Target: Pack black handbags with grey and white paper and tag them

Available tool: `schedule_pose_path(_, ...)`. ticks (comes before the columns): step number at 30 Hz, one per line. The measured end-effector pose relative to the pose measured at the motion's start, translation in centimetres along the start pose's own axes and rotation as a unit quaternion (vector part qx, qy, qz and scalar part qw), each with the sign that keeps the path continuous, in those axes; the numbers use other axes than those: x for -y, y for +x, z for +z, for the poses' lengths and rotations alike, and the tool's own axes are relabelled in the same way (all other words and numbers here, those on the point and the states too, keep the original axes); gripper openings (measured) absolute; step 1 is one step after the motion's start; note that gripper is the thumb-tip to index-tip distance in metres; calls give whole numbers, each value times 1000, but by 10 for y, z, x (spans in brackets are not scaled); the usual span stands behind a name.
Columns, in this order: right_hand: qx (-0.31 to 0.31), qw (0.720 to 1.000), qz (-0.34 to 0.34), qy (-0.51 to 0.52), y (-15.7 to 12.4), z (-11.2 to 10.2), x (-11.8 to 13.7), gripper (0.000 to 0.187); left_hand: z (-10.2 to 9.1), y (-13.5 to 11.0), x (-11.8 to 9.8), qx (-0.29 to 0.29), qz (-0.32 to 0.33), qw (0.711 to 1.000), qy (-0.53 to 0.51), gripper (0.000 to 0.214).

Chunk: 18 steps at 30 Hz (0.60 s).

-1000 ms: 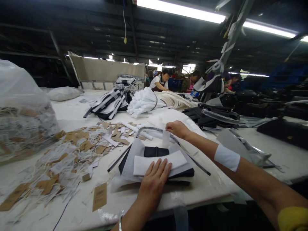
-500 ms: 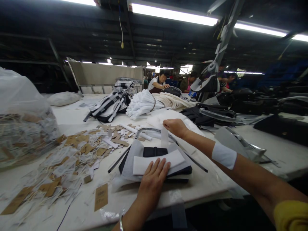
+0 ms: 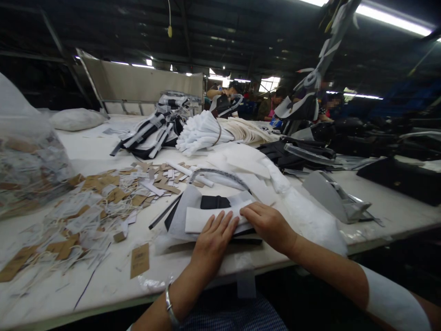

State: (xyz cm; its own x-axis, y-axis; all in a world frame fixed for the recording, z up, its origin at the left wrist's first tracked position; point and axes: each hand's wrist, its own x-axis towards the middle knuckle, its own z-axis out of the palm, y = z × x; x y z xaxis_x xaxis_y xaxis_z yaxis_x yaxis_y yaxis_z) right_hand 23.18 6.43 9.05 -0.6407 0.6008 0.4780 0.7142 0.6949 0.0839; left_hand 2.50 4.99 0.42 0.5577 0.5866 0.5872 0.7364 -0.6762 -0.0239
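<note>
My left hand [image 3: 214, 236] lies flat, fingers stretched, on a white folded band [image 3: 201, 219] that wraps a dark folded item [image 3: 214, 202] near the table's front edge. Beside it, my right hand [image 3: 267, 224] rests on the right end of the same bundle, fingers curled down onto the band; whether it grips anything I cannot make out. Grey-white wrapping paper [image 3: 182, 211] lies under the bundle.
Brown and white hang tags [image 3: 103, 202] with strings litter the table to the left, beside a clear bag of tags [image 3: 27, 156]. White padding [image 3: 303, 216], bundled white handles [image 3: 201, 133], black-and-white bags [image 3: 151, 135] and dark goods [image 3: 296, 156] lie behind. Other people work at the far end.
My right hand has come back from the far side of the bundle, where it pinched a strip, down onto the white band beside my left hand. The view tilted downward.
</note>
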Motion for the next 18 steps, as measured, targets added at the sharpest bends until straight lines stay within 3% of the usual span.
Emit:
schedule_pose_path(5, -29, 998, 39, 30, -10, 4, 8, 16, -2, 0, 0, 6, 0, 1000, -11, 43)
schedule_pose_path(10, -30, 998, 36, 52, -20, 3, 14, 16, -2, -1, 0, 15, -4, 999, -30, 42)
schedule_pose_path(18, -84, 995, 7, 48, -34, 4, 26, 23, -6, 0, -5, 14, -32, 998, -44, 51)
